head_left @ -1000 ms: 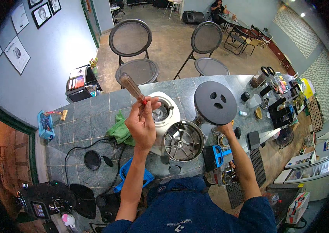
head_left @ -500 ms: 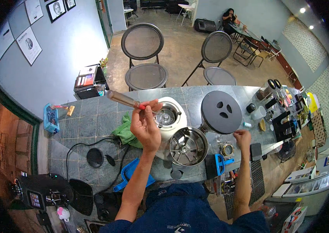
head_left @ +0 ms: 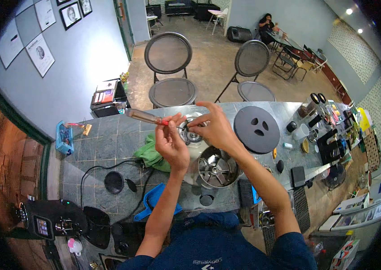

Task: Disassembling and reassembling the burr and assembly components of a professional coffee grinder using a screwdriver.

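Observation:
My left hand (head_left: 172, 145) is closed on a screwdriver (head_left: 143, 116) with a clear brownish handle and a red collar. Its shaft points right, toward the fingers of my right hand (head_left: 219, 128). That hand pinches at the screwdriver's tip; anything small between thumb and finger is too hidden to name. Both hands are above the opened top of a white coffee grinder (head_left: 192, 138), whose round metal inside partly shows. In front of it is the grinder's round steel dosing chamber (head_left: 218, 169) with a vaned wheel. My right forearm passes over this chamber's right side.
A round black disc (head_left: 257, 130) with three oval holes sits right of the grinder. To the left lie a green cloth (head_left: 154, 155), a black cable, a black round lid (head_left: 113, 182) and a blue dustpan (head_left: 152, 202). Mesh chairs (head_left: 168, 52) stand beyond the counter (head_left: 98, 153).
My right hand has moved left and up from beside the black disc to the screwdriver's tip. The left hand keeps its hold on the screwdriver. The whole view has shifted slightly.

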`<move>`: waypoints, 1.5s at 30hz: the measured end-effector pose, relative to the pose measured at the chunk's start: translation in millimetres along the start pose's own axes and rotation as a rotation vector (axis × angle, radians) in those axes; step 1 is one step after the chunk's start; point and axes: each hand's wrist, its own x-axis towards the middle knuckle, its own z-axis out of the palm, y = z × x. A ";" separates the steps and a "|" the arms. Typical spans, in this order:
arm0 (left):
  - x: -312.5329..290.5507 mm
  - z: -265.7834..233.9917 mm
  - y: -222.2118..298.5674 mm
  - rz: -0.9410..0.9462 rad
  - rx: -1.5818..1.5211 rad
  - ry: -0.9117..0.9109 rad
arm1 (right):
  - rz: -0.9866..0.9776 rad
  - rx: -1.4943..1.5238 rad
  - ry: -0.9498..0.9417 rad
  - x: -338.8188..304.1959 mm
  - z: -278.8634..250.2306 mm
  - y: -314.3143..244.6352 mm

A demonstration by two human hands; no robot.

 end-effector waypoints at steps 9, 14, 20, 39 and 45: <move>-1.6 0.0 4.9 -0.026 -0.030 -0.009 | -0.010 -0.157 -0.145 18.4 8.7 9.1; 1.5 0.1 6.2 -0.018 -0.018 -0.014 | -0.056 -0.182 -0.113 13.4 6.0 5.7; 1.4 1.8 4.2 -0.014 -0.020 -0.027 | -0.115 -0.240 -0.113 12.1 5.4 12.1; 0.6 -0.5 2.0 -0.024 -0.020 -0.037 | -0.180 -0.283 -0.157 11.7 4.3 13.7; 0.1 -0.4 2.9 -0.023 -0.006 -0.053 | -0.184 -0.199 -0.138 10.6 5.2 19.0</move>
